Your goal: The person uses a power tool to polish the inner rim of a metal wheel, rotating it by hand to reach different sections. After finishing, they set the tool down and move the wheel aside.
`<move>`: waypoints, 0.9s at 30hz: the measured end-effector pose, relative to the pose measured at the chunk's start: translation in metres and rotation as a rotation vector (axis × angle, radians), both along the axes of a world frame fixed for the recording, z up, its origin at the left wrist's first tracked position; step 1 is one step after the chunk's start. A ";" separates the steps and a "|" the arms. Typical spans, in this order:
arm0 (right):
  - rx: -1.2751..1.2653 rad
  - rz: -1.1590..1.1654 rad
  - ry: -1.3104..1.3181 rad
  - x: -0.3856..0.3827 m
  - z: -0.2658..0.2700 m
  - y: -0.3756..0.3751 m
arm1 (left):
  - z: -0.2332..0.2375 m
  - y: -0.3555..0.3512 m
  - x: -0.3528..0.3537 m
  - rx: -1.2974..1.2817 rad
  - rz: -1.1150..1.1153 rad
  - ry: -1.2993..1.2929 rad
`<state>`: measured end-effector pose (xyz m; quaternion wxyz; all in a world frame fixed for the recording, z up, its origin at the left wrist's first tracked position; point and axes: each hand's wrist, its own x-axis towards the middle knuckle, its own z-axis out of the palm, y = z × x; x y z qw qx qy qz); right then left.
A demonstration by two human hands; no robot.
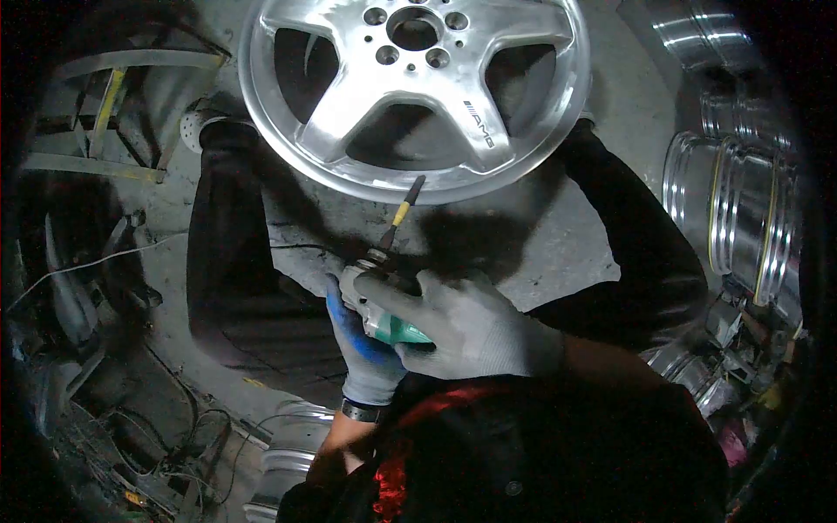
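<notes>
A silver alloy wheel (362, 131) with AMG lettering on one spoke lies face up between the legs. Both my hands wear grey work gloves and are wrapped round a die grinder (397, 329) with a green body and a metal nose. My left hand (359, 344), its glove blue on the palm side, supports the tool from the left. Over the top and right side of the body closes my right hand (475, 324). From the nose a thin shaft with a yellow band (403, 212) points away from me, its dark tip overlapping the wheel's near rim.
Several shiny wheel rims (728, 200) stand along the right side, and more rims (292, 453) are near my left elbow. A metal frame (109, 113) is at the far left. A pale cable (96, 261) crosses the floor, with tangled scrap (139, 453) at lower left.
</notes>
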<state>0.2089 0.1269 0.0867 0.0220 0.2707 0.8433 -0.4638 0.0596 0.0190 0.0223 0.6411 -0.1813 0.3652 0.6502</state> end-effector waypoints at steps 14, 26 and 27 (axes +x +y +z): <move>0.016 0.024 0.017 0.018 -0.006 -0.003 | -0.006 -0.005 0.016 0.102 -0.001 -0.094; -0.013 0.122 -0.085 0.001 -0.003 0.003 | -0.017 -0.015 0.012 0.038 -0.010 0.027; -0.037 0.110 -0.097 0.005 -0.001 0.002 | -0.022 -0.018 0.014 0.081 -0.020 0.069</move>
